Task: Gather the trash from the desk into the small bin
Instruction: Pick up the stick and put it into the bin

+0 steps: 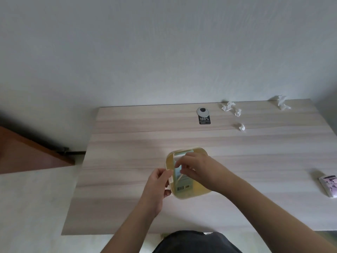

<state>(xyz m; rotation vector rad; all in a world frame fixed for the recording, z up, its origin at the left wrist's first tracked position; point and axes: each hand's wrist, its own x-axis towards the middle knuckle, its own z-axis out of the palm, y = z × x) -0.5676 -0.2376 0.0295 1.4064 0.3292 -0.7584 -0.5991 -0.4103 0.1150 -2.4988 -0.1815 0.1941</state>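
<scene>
A small cream-yellow bin (189, 195) stands on the wooden desk (127, 161) near its front middle. My left hand (157, 187) grips the bin's left rim. My right hand (197, 169) reaches over the bin's opening and pinches a pale green paper package (182, 181) that stands inside it. Several crumpled white tissues lie at the far right of the desk: one (228, 106), another (237, 112), a third (242, 127), and a larger one (282, 102) at the back edge.
A white packet with a purple print (329, 185) lies at the desk's right edge. A round silver cable grommet (203, 111) and a black sticker (204, 119) sit near the back. A white wall stands behind the desk; a brown door edge (27, 154) is at left.
</scene>
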